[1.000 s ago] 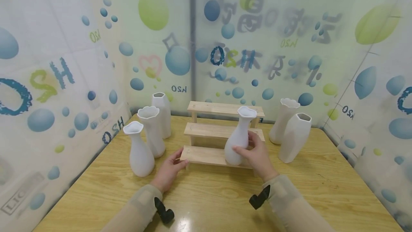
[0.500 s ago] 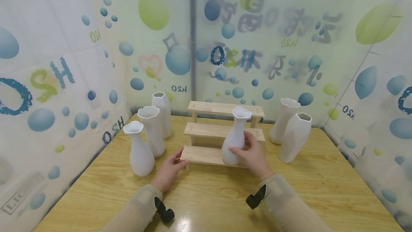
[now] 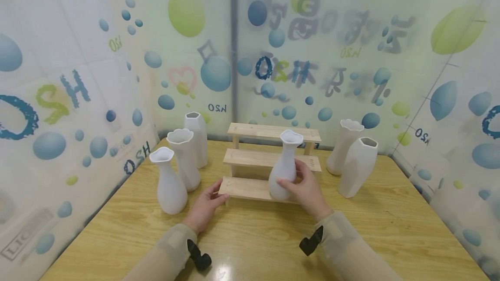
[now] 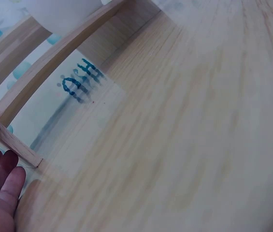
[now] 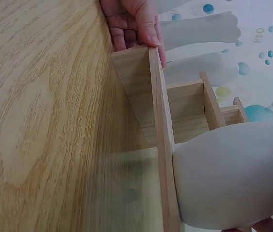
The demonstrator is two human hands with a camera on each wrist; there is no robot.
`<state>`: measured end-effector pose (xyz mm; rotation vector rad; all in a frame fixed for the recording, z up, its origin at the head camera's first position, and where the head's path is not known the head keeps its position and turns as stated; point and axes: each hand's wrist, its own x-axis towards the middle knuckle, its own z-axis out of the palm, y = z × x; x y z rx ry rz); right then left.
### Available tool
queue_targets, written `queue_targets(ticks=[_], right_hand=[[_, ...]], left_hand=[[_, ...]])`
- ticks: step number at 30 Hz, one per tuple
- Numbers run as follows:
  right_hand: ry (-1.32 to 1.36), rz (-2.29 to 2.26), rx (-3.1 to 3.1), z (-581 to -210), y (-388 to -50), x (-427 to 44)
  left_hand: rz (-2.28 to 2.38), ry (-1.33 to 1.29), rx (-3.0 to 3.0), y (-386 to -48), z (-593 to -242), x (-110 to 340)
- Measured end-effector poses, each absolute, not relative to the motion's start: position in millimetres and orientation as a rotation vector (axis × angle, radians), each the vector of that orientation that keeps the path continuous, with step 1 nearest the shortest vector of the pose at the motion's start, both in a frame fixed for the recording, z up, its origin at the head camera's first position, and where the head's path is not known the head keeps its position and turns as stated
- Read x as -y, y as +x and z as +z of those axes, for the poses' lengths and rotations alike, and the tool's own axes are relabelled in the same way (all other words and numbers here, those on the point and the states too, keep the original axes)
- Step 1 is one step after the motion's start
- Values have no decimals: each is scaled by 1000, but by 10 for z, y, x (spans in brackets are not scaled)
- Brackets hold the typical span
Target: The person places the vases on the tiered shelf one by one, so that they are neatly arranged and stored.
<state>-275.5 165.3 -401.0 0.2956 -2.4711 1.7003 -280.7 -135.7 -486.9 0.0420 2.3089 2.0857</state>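
In the head view my right hand [image 3: 307,191] grips a white vase [image 3: 284,175] with a narrow neck and wavy lip. This vase stands upright on the lowest tier of a three-tier wooden stand [image 3: 246,188], right of its middle; the right wrist view shows the vase's rounded base [image 5: 228,176] touching the board. My left hand [image 3: 205,208] holds the left end of that same tier, thumb on top and the other fingers at the side and below. The left wrist view catches its fingers [image 4: 11,186] beside the stand's leg.
Left of the stand are a wavy-lipped vase [image 3: 172,190], a scalloped vase [image 3: 186,159] and a faceted vase [image 3: 200,138]. To the right stand another scalloped vase [image 3: 340,153] and a faceted one [image 3: 358,168]. A patterned curtain [image 3: 273,34] surrounds the wooden table [image 3: 250,242].
My right hand has shifted the vase a little to the left along the lowest tier, mostly in the first half second. The left hand stays in place on the stand.
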Motion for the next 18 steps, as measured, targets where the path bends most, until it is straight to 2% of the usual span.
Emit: queue_targets(ticks=[9, 18], right_hand=[[349, 1768, 2506, -3990, -2727, -1750], [275, 1777, 2561, -4101, -2615, -2170]], left_hand=[[2089, 9, -2313, -2824, -4890, 1364], [2090, 13, -2307, -2815, -4876, 1365]])
